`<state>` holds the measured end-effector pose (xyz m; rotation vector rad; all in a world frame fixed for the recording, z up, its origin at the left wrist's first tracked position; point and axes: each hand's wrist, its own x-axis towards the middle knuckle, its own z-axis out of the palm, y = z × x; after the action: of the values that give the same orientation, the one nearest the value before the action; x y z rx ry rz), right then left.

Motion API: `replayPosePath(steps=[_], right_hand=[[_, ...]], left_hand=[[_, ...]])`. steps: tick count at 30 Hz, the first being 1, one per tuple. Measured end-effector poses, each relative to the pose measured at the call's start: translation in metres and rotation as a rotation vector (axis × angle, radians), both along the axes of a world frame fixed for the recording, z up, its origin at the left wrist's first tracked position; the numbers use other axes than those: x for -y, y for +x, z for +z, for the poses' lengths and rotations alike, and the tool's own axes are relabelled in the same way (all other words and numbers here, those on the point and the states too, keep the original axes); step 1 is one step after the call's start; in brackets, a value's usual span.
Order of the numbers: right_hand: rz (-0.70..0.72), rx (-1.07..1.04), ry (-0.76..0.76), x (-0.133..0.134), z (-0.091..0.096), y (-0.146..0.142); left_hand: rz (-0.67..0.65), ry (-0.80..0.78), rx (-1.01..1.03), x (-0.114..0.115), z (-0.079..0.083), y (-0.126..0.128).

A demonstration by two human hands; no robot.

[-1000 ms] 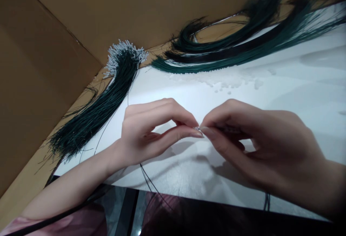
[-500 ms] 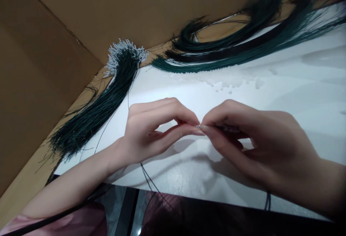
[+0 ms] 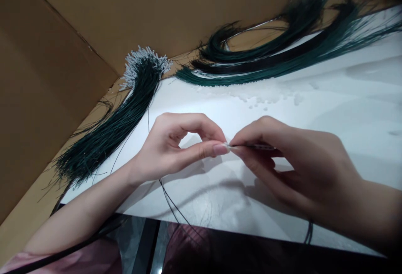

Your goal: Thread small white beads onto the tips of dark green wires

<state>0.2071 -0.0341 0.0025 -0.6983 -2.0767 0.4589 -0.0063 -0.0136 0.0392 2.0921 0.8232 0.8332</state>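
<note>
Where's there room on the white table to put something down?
Biggest bare-looking patch: the right of the table, between the right hand and the back strands. A small one lies between the left hand and those strands. It's crowded at the back, with white bits scattered there, and at the white-tipped bundle.

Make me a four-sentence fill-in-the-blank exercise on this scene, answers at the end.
The left hand is raised above a tabletop coloured ____.
A thin dark strand shows between the thumb and forefinger of the ____ hand.
The pale-tipped dark green bundle lies nearer the ____ hand.
The cloth at the picture's lower left is coloured ____.

Missing words: white; right; left; pink.
</note>
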Motion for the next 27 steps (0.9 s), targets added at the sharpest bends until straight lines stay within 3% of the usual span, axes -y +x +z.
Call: replayPosePath(steps=[14,27], right_hand=[[-0.061,-0.031,-0.005,0.0026,-0.0042,-0.0026],[-0.062,0.007,0.006,0.0012,-0.0049,-0.0013]], left_hand=[[-0.001,-0.146,0.048,0.0026,0.0013,0.0023],[-0.015,-0.190,0.042,0.0028,0.0002,0.0035]])
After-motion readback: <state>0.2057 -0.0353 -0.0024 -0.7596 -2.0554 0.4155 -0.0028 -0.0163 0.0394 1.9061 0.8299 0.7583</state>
